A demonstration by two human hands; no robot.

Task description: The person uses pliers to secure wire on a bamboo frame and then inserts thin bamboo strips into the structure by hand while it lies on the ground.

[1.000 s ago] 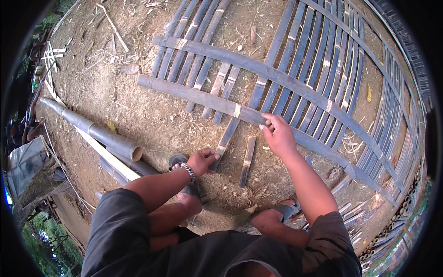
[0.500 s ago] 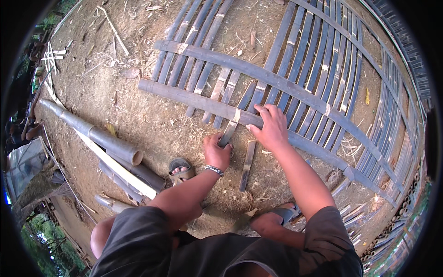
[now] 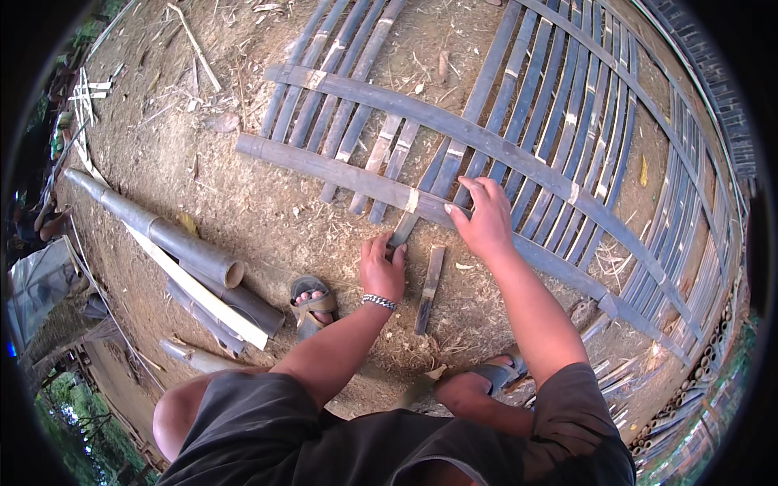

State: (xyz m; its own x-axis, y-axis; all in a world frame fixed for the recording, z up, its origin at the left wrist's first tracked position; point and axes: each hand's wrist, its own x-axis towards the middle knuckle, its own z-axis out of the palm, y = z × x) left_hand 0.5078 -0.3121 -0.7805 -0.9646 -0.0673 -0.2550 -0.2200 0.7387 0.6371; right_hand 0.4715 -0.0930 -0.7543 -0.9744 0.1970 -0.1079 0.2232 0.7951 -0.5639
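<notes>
A lattice of split bamboo slats lies flat on the dirt. My right hand (image 3: 486, 219) presses down on the near cross slat (image 3: 340, 172) with fingers spread. My left hand (image 3: 382, 267) grips the near end of a slat (image 3: 403, 232) that runs under that cross piece. A short loose bamboo strip (image 3: 429, 287) lies on the ground between my hands. A metal bracelet sits on my left wrist.
Round bamboo poles (image 3: 174, 243) and a pale split piece (image 3: 198, 292) lie at the left beside my sandalled left foot (image 3: 312, 301). My right foot (image 3: 486, 381) is under my right arm. More woven slats (image 3: 648, 211) spread to the right. Dry chips litter the soil.
My left hand has come up from beside my foot to the end of the slat and closed on it. My right hand has stayed on the cross slat.
</notes>
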